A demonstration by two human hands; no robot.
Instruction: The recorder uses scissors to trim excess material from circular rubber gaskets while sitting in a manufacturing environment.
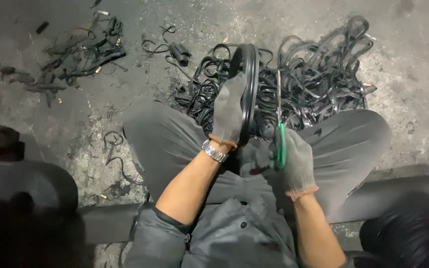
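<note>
At frame centre, the gloved left hand grips a black rubber ring held upright on edge. Just right of it, the gloved right hand holds green-handled scissors, blades pointing up beside the ring. Behind them lies a pile of black rubber strips on the concrete floor. More scraps lie upper left.

Rough grey concrete floor, stained and dusty, dim light, scattered black rubber scraps, dark shadowed lower corners
</note>
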